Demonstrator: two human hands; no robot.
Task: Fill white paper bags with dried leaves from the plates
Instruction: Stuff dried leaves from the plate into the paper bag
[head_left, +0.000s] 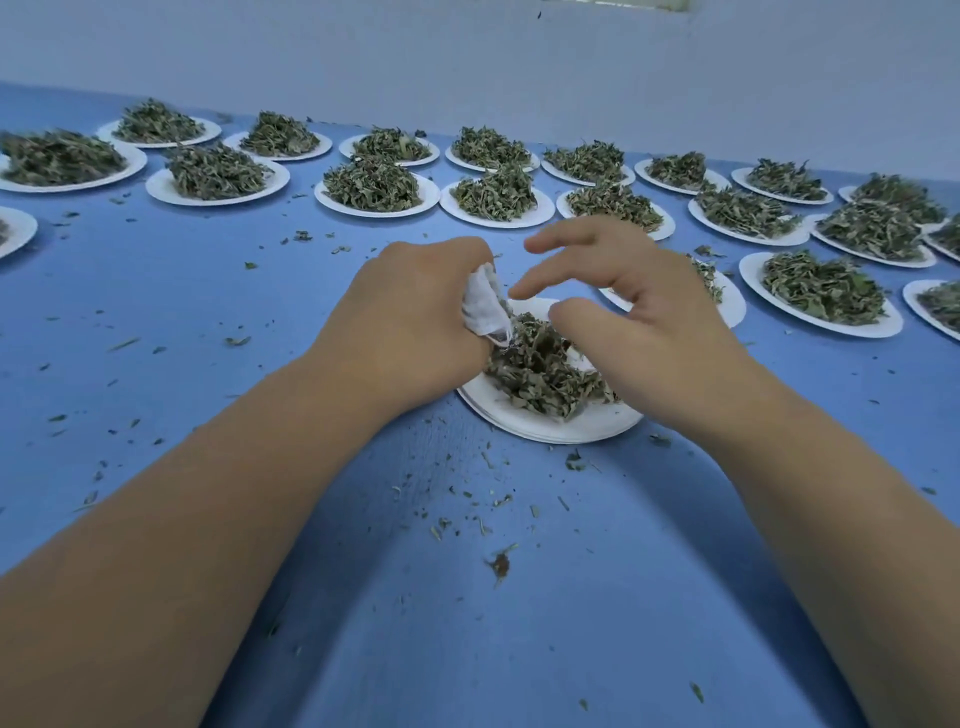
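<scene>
With the left hand (410, 317) gripping a small white paper bag (483, 304) tilted over the near round white paper plate (550, 423) and the right hand (628, 296) hovering loose-fingered and empty above its crumbly dried green leaves (540, 374), careless stuffing would likely spill flakes onto the blue table (467, 597).

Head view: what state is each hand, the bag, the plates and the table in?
left hand, gripping the white paper bag
right hand, open, fingers spread above the near plate
white paper bag, crumpled, against the dried leaves
near plate, holding a leaf pile
other plates, each heaped with leaves
table, scattered with leaf bits
</scene>
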